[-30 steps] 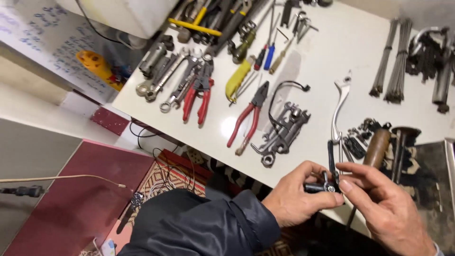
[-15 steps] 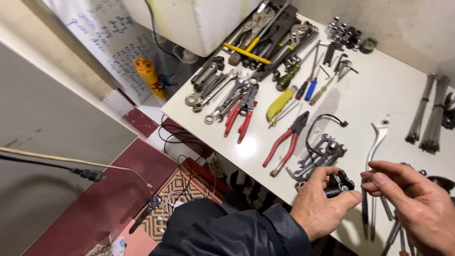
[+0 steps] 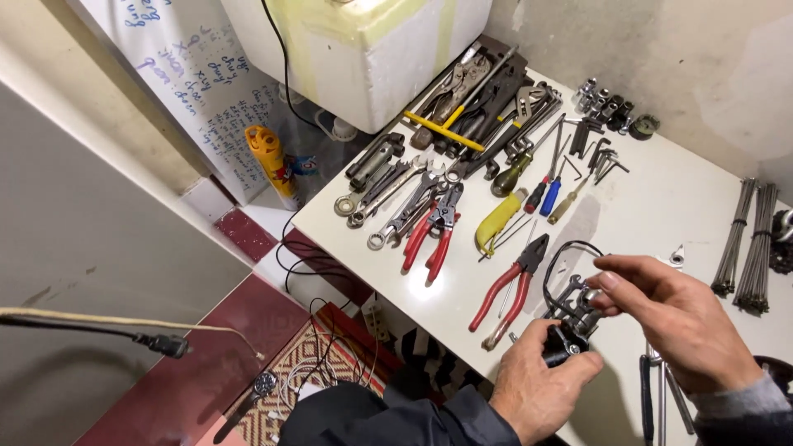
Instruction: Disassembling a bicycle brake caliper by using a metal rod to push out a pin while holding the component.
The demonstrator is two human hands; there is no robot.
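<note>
Gripping a small black metal part [image 3: 566, 343] at the bench's [image 3: 661, 206] front edge, the left hand [image 3: 541, 388] clenches it; the right hand's [image 3: 673, 318] fingertips pinch its top, and a slip could drop it off that edge.

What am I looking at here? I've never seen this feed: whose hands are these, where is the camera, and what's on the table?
There is one view, from a camera worn on a person's head, looking down. No machine is involved: both bare hands belong to the wearer. The left hand grips a small black metal part with a thin black cable looping from it; the right hand pinches the top of that part. Below them is a white table spread with tools: red-handled pliers, a second red-handled pair, wrenches, screwdrivers and bundles of thin metal rods on the right. A white box stands at the far end.
</note>
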